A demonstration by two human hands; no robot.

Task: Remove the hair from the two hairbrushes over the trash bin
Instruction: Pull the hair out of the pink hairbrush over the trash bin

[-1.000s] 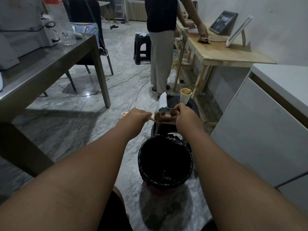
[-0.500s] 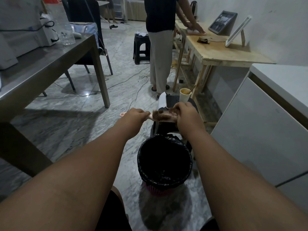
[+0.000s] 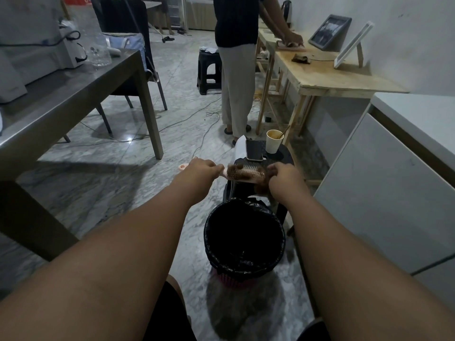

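My left hand (image 3: 200, 172) grips the pink handle of a hairbrush (image 3: 242, 171), held level above the far rim of the trash bin (image 3: 245, 238), which has a black liner. Brown hair (image 3: 261, 183) covers most of the bristles; a patch of white bristles shows in the middle. My right hand (image 3: 283, 177) pinches a wad of that hair at the brush's right end, and it hangs down below my fingers. A second white brush (image 3: 240, 147) lies on the black stool (image 3: 280, 157) behind.
On the stool also stand a phone (image 3: 254, 150) and a paper cup (image 3: 274, 141). A person (image 3: 236, 62) stands at a wooden table (image 3: 330, 72) ahead. A steel table (image 3: 73, 94) is to the left, a white cabinet (image 3: 394, 183) to the right. Cables cross the marble floor.
My right hand has pulled to the right, peeling the hair off the brush. White bristles are now bared in the middle and a wad hangs from my fingers.
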